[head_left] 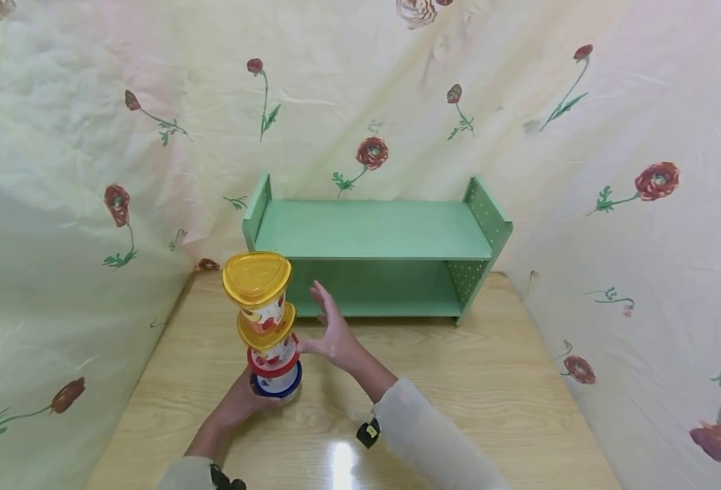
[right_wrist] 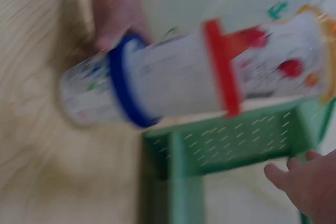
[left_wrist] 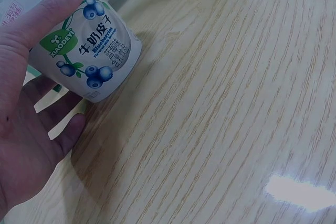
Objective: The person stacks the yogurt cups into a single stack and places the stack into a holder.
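Note:
Several lidded yogurt-style cups stand in one stack at the left of the table in the head view. At the bottom is a white cup with blueberry print (left_wrist: 89, 51) and a blue lid (right_wrist: 126, 85). Above it comes a cup with a red lid (right_wrist: 223, 69), then two with yellow lids, the top yellow lid (head_left: 257, 279) being highest. My left hand (head_left: 246, 398) grips the bottom cup, thumb on its printed side and other fingers partly hidden behind it. Just right of the stack, my right hand (head_left: 338, 337) is held with fingers spread, holding nothing.
Behind the hands stands a green two-tier shelf (head_left: 372, 228) with perforated side panels, its left end close behind the stack. The wooden table (head_left: 458, 381) reaches flower-printed cloth (head_left: 642, 272) at the back and sides.

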The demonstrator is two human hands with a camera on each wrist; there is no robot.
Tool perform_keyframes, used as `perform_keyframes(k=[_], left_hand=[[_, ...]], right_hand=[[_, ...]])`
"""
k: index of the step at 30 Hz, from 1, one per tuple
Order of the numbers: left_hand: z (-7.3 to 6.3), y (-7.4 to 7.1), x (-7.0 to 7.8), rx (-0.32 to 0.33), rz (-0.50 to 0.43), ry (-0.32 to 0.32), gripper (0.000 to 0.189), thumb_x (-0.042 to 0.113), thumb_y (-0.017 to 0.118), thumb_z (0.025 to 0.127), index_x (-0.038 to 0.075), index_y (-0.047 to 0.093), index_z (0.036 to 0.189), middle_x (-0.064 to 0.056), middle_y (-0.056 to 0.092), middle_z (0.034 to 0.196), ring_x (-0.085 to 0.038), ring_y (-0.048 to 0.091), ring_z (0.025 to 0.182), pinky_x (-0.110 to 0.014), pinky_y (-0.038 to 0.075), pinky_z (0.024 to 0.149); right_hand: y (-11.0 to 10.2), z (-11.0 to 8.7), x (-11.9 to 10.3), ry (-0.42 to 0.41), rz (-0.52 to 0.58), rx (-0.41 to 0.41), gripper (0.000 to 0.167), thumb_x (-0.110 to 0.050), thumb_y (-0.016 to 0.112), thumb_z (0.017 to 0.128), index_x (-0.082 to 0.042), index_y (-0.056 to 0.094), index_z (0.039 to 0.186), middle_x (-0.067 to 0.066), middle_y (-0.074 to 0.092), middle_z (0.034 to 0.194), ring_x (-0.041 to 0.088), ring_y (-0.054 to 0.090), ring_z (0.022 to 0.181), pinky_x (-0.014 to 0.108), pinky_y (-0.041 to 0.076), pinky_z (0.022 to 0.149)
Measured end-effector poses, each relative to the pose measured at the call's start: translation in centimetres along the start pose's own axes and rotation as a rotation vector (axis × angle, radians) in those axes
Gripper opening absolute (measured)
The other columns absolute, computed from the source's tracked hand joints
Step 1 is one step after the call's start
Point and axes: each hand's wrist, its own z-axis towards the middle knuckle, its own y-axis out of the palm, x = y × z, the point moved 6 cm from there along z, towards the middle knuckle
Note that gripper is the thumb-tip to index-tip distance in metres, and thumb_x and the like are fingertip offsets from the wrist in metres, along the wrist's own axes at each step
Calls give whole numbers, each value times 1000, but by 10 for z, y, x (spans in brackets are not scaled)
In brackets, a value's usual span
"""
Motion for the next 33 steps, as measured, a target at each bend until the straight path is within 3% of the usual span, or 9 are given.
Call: perform_keyframes(k=[2, 5, 9, 16, 24, 33], left_hand=[[0, 0, -1, 9, 1, -8, 99, 19, 92, 73, 23, 31, 151, -7, 50, 145, -35, 47, 135, -61, 31, 113], [0, 0, -1, 7, 1, -11, 99, 19, 93, 73, 23, 32, 151, -7, 51, 145, -34, 47, 135, -61, 31, 113], [0, 1, -1, -7, -7, -9, 99, 19, 93, 73, 25, 32, 151, -5, 51, 145, -32, 47, 135, -60, 30, 114], [1, 0, 0, -11, -9, -5, 100, 20, 93, 72, 31, 32, 150, -1, 50, 145, -30, 46, 135, -60, 29, 114], [1, 0, 2, -16, -23, 22, 99, 21, 93, 72, 29, 33, 150, -2, 51, 144, -29, 48, 133, -59, 33, 113], [2, 0, 1, -28, -20, 35, 101, 21, 93, 72, 35, 31, 150, 1, 49, 145, -27, 47, 134, -58, 32, 114]], right_hand=[[0, -4, 16, 41, -27, -16, 132, -70, 78, 66, -20, 3, 163, 7, 15, 167, 30, 17, 152, 54, 26, 118], [1, -10, 36, 83, -62, -47, 126, -47, 87, 74, -18, 3, 163, 9, 13, 168, 32, 18, 152, 54, 28, 117], [7, -16, 59, 132, -93, -84, 125, -22, 90, 76, -14, 1, 163, 9, 10, 168, 34, 17, 151, 55, 29, 116], [22, -24, 92, 206, -108, -126, 127, -25, 92, 74, -15, 2, 163, 14, 11, 167, 43, 20, 149, 61, 27, 115], [41, -27, 110, 255, -154, -159, 127, -28, 94, 71, -13, 8, 163, 14, 18, 165, 40, 26, 148, 58, 27, 116], [60, -21, 117, 155, -75, -226, 127, -20, 97, 66, -41, 15, 160, -15, 33, 158, 19, 27, 148, 57, 17, 119]])
